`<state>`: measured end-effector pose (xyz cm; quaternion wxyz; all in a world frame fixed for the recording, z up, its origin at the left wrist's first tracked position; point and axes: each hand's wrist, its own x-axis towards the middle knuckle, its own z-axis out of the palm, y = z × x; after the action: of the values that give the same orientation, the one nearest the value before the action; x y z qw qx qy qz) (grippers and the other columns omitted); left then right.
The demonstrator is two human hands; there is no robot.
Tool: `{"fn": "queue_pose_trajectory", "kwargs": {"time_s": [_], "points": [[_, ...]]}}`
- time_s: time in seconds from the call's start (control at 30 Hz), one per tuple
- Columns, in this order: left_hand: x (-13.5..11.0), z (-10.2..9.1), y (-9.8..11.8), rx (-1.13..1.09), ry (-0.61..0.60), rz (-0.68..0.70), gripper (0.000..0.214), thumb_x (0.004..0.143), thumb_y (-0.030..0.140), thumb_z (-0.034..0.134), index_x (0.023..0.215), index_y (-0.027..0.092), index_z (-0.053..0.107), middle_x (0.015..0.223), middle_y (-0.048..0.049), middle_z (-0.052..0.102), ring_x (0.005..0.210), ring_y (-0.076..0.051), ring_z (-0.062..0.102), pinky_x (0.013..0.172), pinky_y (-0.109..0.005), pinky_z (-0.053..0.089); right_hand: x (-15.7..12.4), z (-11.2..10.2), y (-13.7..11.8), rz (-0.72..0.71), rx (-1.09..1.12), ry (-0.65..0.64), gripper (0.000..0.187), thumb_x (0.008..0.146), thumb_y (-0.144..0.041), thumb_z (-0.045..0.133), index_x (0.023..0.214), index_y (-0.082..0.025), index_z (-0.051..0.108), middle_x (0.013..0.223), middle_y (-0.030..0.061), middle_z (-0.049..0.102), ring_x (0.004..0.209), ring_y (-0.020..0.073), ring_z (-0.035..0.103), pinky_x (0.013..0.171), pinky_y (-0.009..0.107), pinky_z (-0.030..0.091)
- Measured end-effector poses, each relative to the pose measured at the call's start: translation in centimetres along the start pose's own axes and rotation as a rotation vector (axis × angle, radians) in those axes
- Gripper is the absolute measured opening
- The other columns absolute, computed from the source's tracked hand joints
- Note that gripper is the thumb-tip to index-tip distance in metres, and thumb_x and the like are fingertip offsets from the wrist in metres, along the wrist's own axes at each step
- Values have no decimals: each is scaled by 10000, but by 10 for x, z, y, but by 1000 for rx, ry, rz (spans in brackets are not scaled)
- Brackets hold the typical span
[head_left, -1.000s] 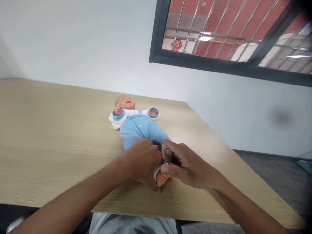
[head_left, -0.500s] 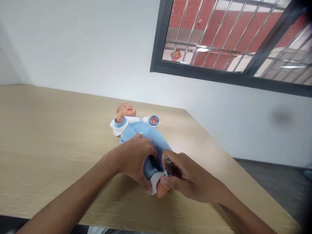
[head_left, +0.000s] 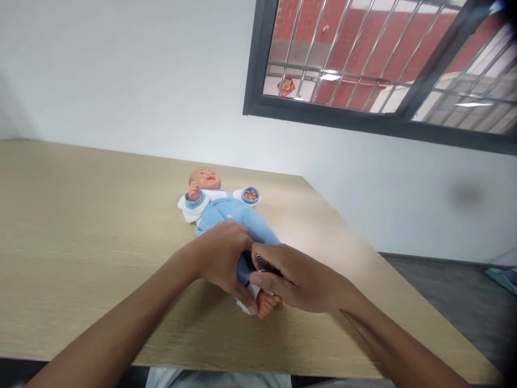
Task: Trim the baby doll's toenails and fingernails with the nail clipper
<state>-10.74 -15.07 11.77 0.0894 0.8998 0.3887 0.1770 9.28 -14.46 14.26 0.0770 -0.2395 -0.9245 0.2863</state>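
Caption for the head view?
Left hand grips a blue-suited baby doll's leg; right hand at its bare foot.

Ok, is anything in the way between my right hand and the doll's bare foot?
Nothing visible: the right hand, closed on a small metal tool, sits at the doll's bare foot. The left hand grips the blue-clad leg beside it, not between them.

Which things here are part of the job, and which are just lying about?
Part of the job:
left hand, gripping the doll's leg
right hand, holding a metal tool, mostly hidden

Just there:
table
barred window
wall
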Motion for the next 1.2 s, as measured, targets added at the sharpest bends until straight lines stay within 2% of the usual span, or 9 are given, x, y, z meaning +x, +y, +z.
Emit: {"fn": "queue_pose_trajectory", "kwargs": {"time_s": [0.23, 0.43, 0.63, 0.77, 0.93, 1.2], "points": [[-1, 0, 0, -23, -10, 19, 489, 490, 653, 791, 796, 285, 691, 763, 24, 627, 746, -190, 551, 706, -311, 306, -3, 1, 3, -18, 116, 5, 334, 930, -436, 595, 803, -197, 399, 624, -59, 538, 538, 90, 427, 495, 196, 284], [1, -3, 2, -24, -24, -14, 475, 521, 638, 797, 839, 296, 709, 807, 14, 634, 765, -193, 546, 754, -318, 319, -5, 2, 6, -51, 234, -22, 293, 968, -427, 528, 837, -196, 404, 637, -35, 592, 535, 99, 487, 506, 193, 318], [1, -1, 1, -61, -37, 34, 486, 531, 648, 791, 870, 309, 708, 813, 29, 658, 807, -203, 574, 746, -315, 317, -9, 5, 14, -94, 242, 76, 367, 888, -487, 625, 826, -196, 409, 608, -60, 479, 519, 86, 393, 477, 188, 281], [1, 0, 1, -26, -27, 17, 544, 542, 700, 768, 879, 275, 719, 835, -4, 666, 806, -216, 584, 757, -323, 339, -14, 6, 16, -92, 334, 44, 361, 914, -514, 578, 867, -198, 410, 615, -46, 542, 506, 96, 476, 463, 186, 324], [1, -3, 3, -37, -37, 12, 612, 572, 758, 720, 867, 222, 724, 801, -29, 660, 793, -218, 589, 745, -313, 362, -16, 8, 17, -101, 423, 85, 305, 963, -457, 523, 852, -193, 418, 611, -38, 552, 511, 93, 516, 466, 183, 356], [0, 2, -1, 17, -17, -13, 639, 485, 755, 753, 860, 240, 705, 807, -15, 632, 789, -225, 577, 769, -343, 349, -13, 13, 21, -104, 447, 192, 349, 824, -442, 707, 777, -178, 483, 509, -61, 528, 423, 69, 434, 406, 170, 277]]}}
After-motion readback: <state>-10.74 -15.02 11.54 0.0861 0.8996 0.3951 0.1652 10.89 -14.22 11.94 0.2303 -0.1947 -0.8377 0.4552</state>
